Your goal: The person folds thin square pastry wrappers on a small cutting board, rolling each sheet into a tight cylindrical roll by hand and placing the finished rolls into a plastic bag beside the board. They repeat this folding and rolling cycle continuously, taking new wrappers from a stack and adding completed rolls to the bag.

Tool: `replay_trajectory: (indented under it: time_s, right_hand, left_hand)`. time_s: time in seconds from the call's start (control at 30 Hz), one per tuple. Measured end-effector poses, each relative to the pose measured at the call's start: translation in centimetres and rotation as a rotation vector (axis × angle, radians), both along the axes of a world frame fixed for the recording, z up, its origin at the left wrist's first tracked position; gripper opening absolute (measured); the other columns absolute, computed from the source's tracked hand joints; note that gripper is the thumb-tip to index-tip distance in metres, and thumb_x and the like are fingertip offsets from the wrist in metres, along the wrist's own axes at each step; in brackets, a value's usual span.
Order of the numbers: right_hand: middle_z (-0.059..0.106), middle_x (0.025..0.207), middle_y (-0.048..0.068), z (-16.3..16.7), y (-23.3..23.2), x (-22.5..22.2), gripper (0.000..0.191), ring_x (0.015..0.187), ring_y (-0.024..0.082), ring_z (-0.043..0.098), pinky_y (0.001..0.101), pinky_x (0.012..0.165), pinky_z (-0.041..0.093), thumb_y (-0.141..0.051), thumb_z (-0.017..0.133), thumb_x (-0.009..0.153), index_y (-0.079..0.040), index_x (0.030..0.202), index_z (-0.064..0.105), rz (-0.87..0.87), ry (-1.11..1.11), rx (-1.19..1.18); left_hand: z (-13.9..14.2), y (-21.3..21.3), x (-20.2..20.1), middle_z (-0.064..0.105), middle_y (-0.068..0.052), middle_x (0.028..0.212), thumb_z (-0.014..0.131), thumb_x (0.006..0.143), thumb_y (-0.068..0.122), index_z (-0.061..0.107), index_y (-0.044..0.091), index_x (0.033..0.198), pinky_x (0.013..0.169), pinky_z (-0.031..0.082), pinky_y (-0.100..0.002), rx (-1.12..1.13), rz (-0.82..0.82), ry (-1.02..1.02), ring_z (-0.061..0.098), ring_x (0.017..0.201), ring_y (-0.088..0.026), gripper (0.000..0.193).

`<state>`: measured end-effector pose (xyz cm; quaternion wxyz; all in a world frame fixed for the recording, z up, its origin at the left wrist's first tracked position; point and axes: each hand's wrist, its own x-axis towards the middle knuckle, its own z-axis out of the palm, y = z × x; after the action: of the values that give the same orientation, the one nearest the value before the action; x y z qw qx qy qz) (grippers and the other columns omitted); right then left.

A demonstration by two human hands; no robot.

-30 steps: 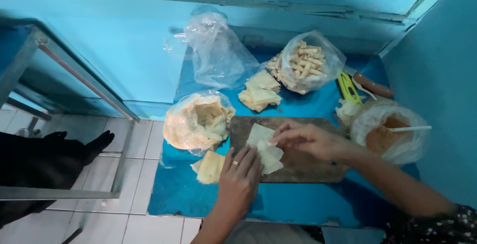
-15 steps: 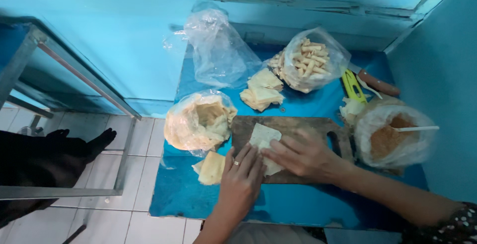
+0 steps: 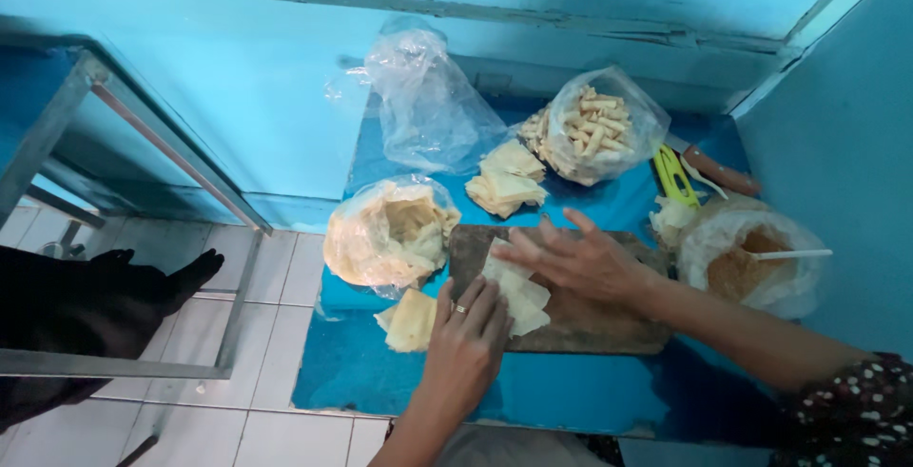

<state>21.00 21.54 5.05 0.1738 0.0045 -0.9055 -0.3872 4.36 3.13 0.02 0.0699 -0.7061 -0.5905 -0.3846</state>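
While both palms flatten the pale wrapper sheet (image 3: 518, 288) on the wooden board (image 3: 609, 324), I log: 1 left hand (image 3: 466, 339), fingers together, pinning its near edge; 1 right hand (image 3: 575, 260), fingers spread, pressing from above. Best kept even and light, so the sheet lies smooth without tearing.

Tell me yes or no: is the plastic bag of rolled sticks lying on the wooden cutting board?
No: the bag of rolled sticks sits on the blue table, behind the wooden cutting board.
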Motion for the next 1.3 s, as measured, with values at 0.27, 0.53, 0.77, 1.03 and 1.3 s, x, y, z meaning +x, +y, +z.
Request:
replay_trajectory:
  time_s: [0.27,0.53,0.77,1.03,1.3]
  right_hand:
    - [0.055,0.139,-0.001,-0.6,0.8,-0.9,0.055,0.115,0.022,0.053,0.0503,0.102,0.041,-0.025,0.061,0.095,-0.024,0.15,0.055,-0.165,0.079,0.087]
    - [0.047,0.14,0.009,2.4,2.1,-2.8,0.068,0.121,0.026,0.052,0.0428,0.107,0.045,0.0,0.061,0.086,-0.029,0.147,0.059,-0.045,0.179,-1.342]
    - [0.039,0.155,0.006,4.0,1.9,-11.1,0.07,0.129,0.026,0.047,0.0516,0.113,0.035,-0.004,0.063,0.084,-0.04,0.144,0.056,0.19,0.025,-0.335]
    - [0.037,0.166,-0.016,3.8,6.0,-13.7,0.032,0.134,0.013,0.046,0.0369,0.113,0.038,-0.02,0.06,0.095,-0.022,0.126,0.067,0.395,-0.117,0.162]
    - [0.053,0.155,-0.009,3.0,5.7,-12.8,0.03,0.116,0.01,0.049,0.0276,0.086,0.04,-0.018,0.067,0.098,-0.017,0.126,0.075,0.441,0.14,-0.003]
  left_hand:
    - [0.1,0.0,0.1,0.063,-0.021,0.125,0.069,0.092,0.013,0.069,-0.003,0.108,0.112,0.033,-0.061,-0.005,0.0,-0.038,0.06,0.125,-0.037,0.023]
    - [0.2,0.2,0.4,0.057,-0.023,0.121,0.065,0.091,0.012,0.066,-0.001,0.103,0.111,0.032,-0.064,-0.039,0.007,-0.039,0.058,0.117,-0.037,0.018]
    - [-0.1,0.4,0.4,0.057,-0.019,0.11,0.065,0.093,0.015,0.066,-0.003,0.105,0.113,0.03,-0.066,0.01,0.028,0.024,0.057,0.124,-0.037,0.021]
    - [-0.7,0.7,0.6,0.058,-0.016,0.106,0.066,0.093,0.017,0.067,-0.001,0.105,0.113,0.028,-0.07,0.035,0.035,0.067,0.056,0.127,-0.037,0.022]
    - [-0.7,0.6,0.5,0.058,-0.015,0.104,0.066,0.093,0.018,0.067,-0.001,0.104,0.112,0.027,-0.073,0.028,0.044,0.081,0.056,0.129,-0.036,0.023]
